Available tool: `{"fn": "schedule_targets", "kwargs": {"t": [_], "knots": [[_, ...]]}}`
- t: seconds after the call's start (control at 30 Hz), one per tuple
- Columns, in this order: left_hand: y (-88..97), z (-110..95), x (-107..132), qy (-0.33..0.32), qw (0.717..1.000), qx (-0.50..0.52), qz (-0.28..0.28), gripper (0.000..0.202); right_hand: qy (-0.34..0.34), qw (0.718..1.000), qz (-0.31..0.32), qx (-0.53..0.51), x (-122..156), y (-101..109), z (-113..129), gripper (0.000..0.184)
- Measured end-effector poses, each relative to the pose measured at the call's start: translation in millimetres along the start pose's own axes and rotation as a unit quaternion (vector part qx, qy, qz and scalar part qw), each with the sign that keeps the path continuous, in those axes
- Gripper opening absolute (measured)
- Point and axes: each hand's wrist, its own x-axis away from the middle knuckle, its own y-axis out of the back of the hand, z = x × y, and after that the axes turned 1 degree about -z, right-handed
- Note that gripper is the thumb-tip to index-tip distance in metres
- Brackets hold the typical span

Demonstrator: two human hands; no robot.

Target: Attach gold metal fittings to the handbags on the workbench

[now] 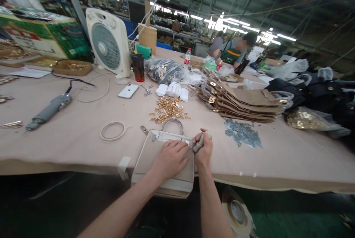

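Down at the near edge of the table (69,138), a pale beige bag (146,161) of smooth, leather-like material lies flat, partly overhanging. The left hand (170,158) presses on it, fingers spread flat, holding nothing. The right hand (203,149) is clenched around a stubby grey tool (199,143), perhaps an awl, at the bag's top edge. Shiny gold fittings (168,110) lie heaped just beyond the bag. Red lettering on the green box (55,38) is too blurred to read.
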Motion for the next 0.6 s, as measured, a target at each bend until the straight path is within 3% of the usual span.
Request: {"fn": "schedule_targets", "kwargs": {"t": [0.27,0.6], "knots": [[0.4,0,0,0.001,1.000,-0.020,0.009,0.032,-0.015,0.996,-0.005,-0.087,-33,-7,23,0.026],[3.5,0,-1,-0.002,0.998,-0.051,0.028,0.029,-0.095,0.984,0.056,-0.138,-52,-28,12,0.026]]}}
